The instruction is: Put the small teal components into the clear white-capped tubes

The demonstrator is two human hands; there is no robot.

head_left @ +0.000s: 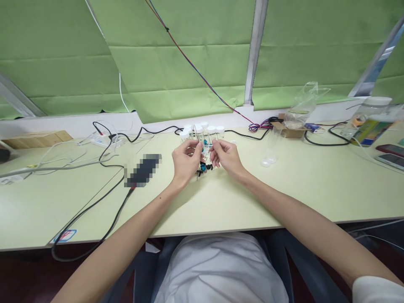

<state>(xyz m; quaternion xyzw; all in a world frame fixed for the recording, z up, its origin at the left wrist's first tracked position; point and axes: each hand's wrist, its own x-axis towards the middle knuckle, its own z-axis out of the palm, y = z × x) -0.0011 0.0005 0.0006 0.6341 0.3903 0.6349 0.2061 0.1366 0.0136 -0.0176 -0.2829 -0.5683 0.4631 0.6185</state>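
My left hand [188, 159] and my right hand [227, 156] are raised over the table, facing each other, each with thumb and forefinger pinched. A thin, pale, wire-like piece [206, 145] runs level from one fingertip pinch to the other. Just below the fingers are small blue and black parts [203, 167] with thin legs; how many there are is hard to tell. Close behind my hands several clear tubes with white caps [220, 128] stand upright in a cluster, partly covered by my fingers.
Left of my hands lies a dark, pixelated rectangular object [143, 170] with a black cable. Clear tubes with white ends [273, 148] are on the right. Farther back sit a cardboard box [292, 132], a plastic bag [304, 105] and a green-yellow box [372, 128]. Cords and a power strip [105, 139] occupy the left.
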